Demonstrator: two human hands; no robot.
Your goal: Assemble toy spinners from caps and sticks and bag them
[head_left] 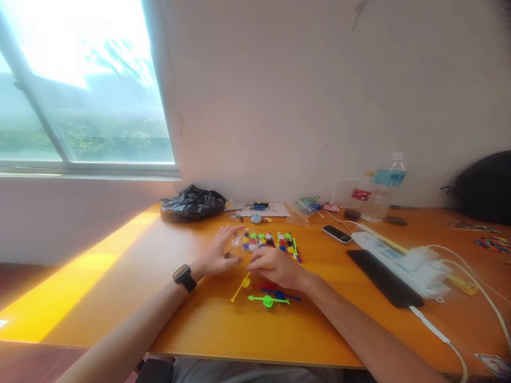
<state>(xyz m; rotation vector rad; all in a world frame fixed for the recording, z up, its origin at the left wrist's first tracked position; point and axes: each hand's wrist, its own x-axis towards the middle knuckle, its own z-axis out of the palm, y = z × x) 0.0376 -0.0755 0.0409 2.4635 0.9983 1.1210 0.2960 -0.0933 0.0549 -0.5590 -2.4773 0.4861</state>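
Observation:
My right hand (275,266) has its fingers pinched together over the upper end of a yellow plastic spinner arrow (241,287). The covered half of that arrow is hidden by the fingers. My left hand (219,254), a dark watch (184,277) on its wrist, is held with thumb and fingers apart, beside a clear plastic wrapper (238,242). Nearer to me lie a green spinner arrow (268,301) and a blue spinner arrow (280,294). Behind the hands, several small coloured discs (282,242) and more arrows (296,249) sit in rows.
A black plastic bag (194,203) lies at the back left by the wall. On the right are a phone (385,276) on a cable, a white power strip (403,263), a small dark device (337,234) and a water bottle (383,189). The wooden table (215,335) ends just before me.

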